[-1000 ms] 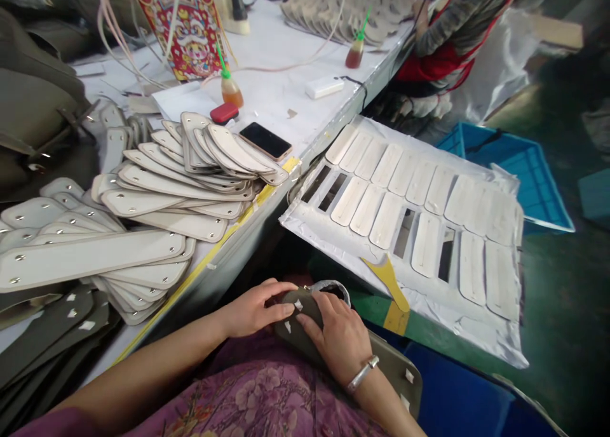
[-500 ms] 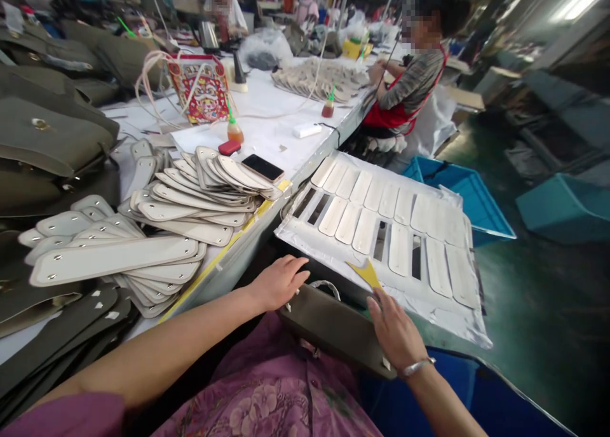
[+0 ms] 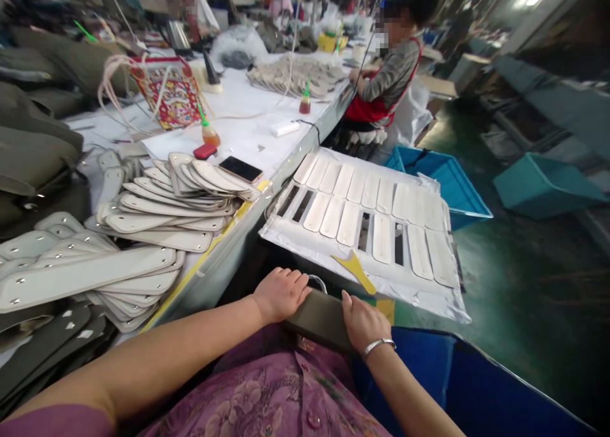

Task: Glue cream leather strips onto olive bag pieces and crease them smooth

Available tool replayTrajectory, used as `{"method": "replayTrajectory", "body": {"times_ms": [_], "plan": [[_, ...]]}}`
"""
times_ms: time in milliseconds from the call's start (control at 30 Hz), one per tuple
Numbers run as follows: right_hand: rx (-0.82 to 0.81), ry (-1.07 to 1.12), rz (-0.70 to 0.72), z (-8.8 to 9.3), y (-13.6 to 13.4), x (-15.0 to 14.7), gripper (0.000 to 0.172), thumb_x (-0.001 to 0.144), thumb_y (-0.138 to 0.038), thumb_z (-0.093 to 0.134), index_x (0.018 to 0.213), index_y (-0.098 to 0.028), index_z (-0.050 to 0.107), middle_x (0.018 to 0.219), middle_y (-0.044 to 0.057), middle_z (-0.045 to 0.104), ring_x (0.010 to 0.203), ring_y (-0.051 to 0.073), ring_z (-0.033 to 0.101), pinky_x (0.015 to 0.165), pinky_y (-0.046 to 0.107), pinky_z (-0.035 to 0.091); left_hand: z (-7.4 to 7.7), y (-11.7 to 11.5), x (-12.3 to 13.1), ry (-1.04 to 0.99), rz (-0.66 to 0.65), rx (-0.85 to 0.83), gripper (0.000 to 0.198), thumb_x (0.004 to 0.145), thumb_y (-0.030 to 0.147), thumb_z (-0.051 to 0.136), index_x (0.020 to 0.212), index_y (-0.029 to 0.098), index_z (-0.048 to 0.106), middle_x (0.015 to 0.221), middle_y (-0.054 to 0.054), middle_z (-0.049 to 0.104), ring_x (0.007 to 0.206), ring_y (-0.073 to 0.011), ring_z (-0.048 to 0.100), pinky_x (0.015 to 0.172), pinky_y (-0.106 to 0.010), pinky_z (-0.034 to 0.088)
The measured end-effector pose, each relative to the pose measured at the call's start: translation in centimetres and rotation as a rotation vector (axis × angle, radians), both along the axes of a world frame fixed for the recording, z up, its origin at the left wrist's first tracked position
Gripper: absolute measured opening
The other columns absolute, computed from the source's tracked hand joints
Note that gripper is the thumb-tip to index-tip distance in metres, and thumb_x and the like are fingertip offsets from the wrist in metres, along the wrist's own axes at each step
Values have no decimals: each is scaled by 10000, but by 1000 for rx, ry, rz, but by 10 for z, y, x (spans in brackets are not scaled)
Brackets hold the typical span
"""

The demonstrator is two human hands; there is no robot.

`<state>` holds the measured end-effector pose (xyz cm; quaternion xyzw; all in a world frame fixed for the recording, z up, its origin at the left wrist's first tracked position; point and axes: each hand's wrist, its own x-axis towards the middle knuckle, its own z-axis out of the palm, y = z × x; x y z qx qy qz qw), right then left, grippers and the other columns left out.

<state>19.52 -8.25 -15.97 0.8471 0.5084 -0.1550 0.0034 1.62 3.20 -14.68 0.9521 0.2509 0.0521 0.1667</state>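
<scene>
Olive pc. (image 3: pixel 320 319), appar. unfin., L. hand (image 3: pixel 281 295) + R. hand (image 3: pixel 366 324) clamped on; studded strips (image 3: pixel 143 223), 10 o'clock, appar. done; white strips (image 3: pixel 382 237), 1 o'clock, stage unclear.

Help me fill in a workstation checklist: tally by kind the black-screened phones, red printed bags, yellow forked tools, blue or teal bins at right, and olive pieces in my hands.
Phone: 1
Red printed bag: 1
Yellow forked tool: 1
Bins: 3 (blue bin, teal bin, dark blue bin)
Olive piece, in left hand and right hand: 1
Total: 7
</scene>
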Motion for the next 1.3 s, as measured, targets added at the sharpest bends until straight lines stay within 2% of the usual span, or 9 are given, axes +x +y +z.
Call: {"method": "replayTrajectory", "body": {"times_ms": [200, 267, 333, 400, 467, 633, 733, 1100, 1300], "plan": [[405, 310, -78, 2, -26, 14, 411, 909, -419, 273, 1041, -155, 559, 1038, 109, 622, 965, 208, 586, 839, 351, 450, 9, 23, -39, -358, 170, -603, 363, 918, 350, 345, 1189, 155, 488, 1228, -92, 514, 1154, -190, 451, 1006, -351, 326], [521, 221, 4, 8, -33, 3, 383, 871, -406, 394, 1096, -131, 538, 1116, 129, 572, 1055, 234, 524, 922, 394, 402, 9, 28, -62, -331, 191, -689, 390, 879, 351, 440, 1212, 149, 472, 1214, -95, 536, 1126, -195, 489, 969, -354, 382], [607, 157, 207, 16, -35, -20, 335, 846, -349, 473, 1101, -147, 548, 1121, 117, 560, 1062, 237, 502, 938, 406, 386, 7, 25, -84, -303, 144, -778, 473, 814, 319, 555, 1249, 168, 448, 1214, -89, 547, 1107, -199, 514, 938, -355, 420], [631, 176, 412, 21, -31, -49, 265, 842, -275, 493, 1075, -175, 572, 1085, 93, 572, 1025, 219, 510, 915, 390, 400, 3, 14, -99, -339, 112, -862, 561, 766, 282, 618, 1286, 221, 416, 1319, -79, 458, 1184, -209, 451, 939, -357, 426], [613, 232, 493, 22, -22, -77, 241, 824, -237, 525, 1052, -193, 587, 1072, 80, 572, 1007, 213, 510, 900, 384, 406, -4, 0, -106, -406, 122, -897, 579, 742, 270, 647, 1280, 267, 432, 1423, -62, 313, 1271, -230, 341, 961, -368, 410], [605, 341, 461, 10, 0, -108, 195, 772, -259, 604, 964, -227, 612, 1129, 62, 547, 1055, 227, 479, 941, 418, 352, -29, -28, -103, -666, 300, -995, 571, 738, 287, 663, 1270, 249, 462, 1407, -65, 359, 1297, -254, 308, 1085, -416, 222], [585, 368, 425, 5, 6, -109, 152, 770, -227, 597, 921, -241, 613, 1156, 41, 538, 1076, 221, 469, 946, 414, 333, -41, -40, -97, -848, 371, -1147, 630, 757, 269, 639, 1327, 253, 372, 1395, -55, 386, 1278, -249, 343, 1076, -412, 243], [537, 252, 424, 11, 10, -110, 121, 786, -238, 556, 899, -248, 599, 1124, 17, 560, 1040, 209, 475, 913, 382, 347, -32, -52, -72, -934, 635, -999, 548, 716, 132, 530, 1248, 186, 412, 1267, -63, 505, 1169, -215, 458, 1032, -357, 313], [421, 98, 526, 9, 30, -101, 704, 671, -405, 653, 1289, -177, 406, 1342, 120, 403, 1219, 285, 349, 1012, 462, 259, -26, -41, -78, -894, 541, -1029, 550, 649, 76, 550, 1182, 179, 459, 1225, -76, 534, 1143, -226, 479, 1010, -367, 335]]}}
